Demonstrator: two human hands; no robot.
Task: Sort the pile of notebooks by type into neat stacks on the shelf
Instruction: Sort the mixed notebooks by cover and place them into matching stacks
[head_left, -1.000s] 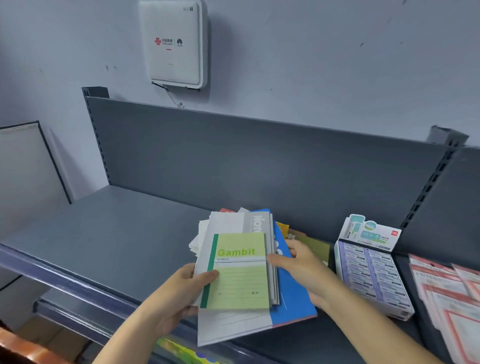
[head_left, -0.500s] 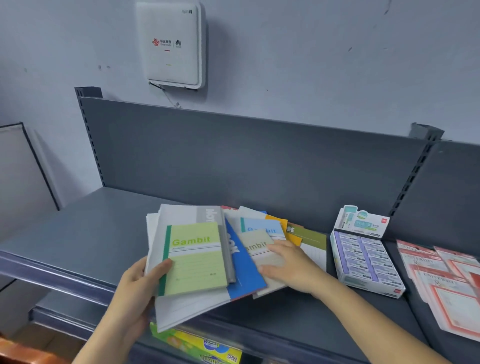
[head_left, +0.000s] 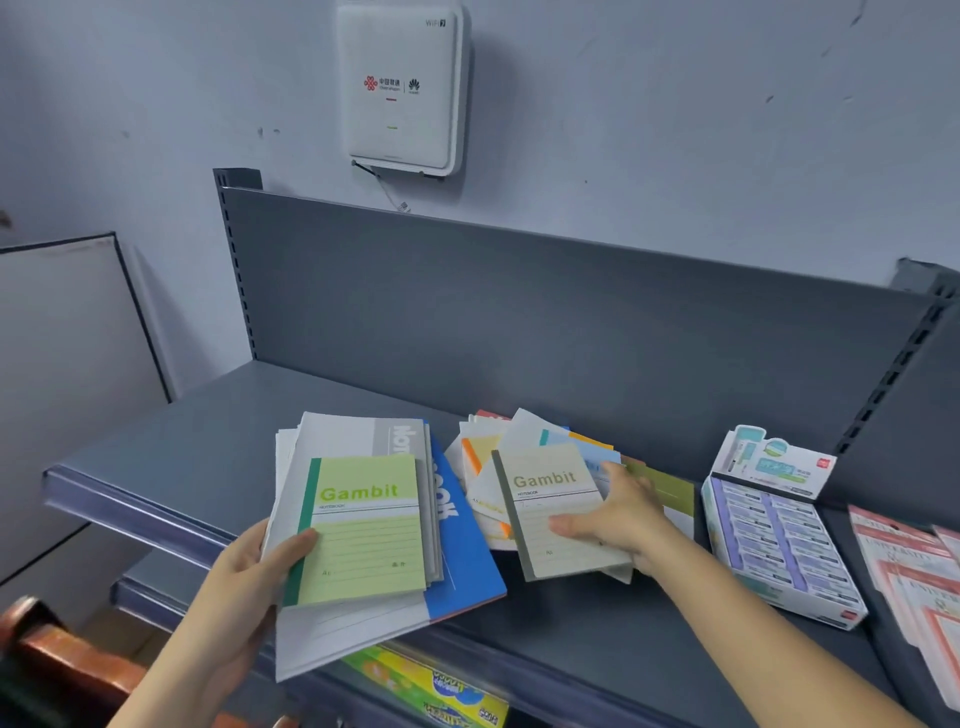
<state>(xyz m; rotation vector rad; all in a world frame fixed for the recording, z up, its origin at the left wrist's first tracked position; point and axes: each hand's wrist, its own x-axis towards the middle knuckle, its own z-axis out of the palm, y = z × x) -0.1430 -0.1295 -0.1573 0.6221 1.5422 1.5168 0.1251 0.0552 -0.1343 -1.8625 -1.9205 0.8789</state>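
The left hand (head_left: 249, 587), lower left of centre, grips the held stack (head_left: 332, 639): thumb on the top cover, fingers underneath. The stack juts past the front edge of the shelf (head_left: 182, 467). The top item is a green Gambit notebook (head_left: 363, 530). Below it are grey and white notebooks and a blue notebook (head_left: 467, 561).

The right hand (head_left: 618, 525), at centre right, lies flat with fingers extended on a beige Gambit notebook (head_left: 550, 514). This notebook tops the loose pile (head_left: 483, 467) fanned out on the shelf, just right of the held stack.

A display box (head_left: 774, 545) stands right of the pile. Pink packets (head_left: 914, 571) lie at the right edge. A white router (head_left: 402, 88) hangs on the wall at top centre.
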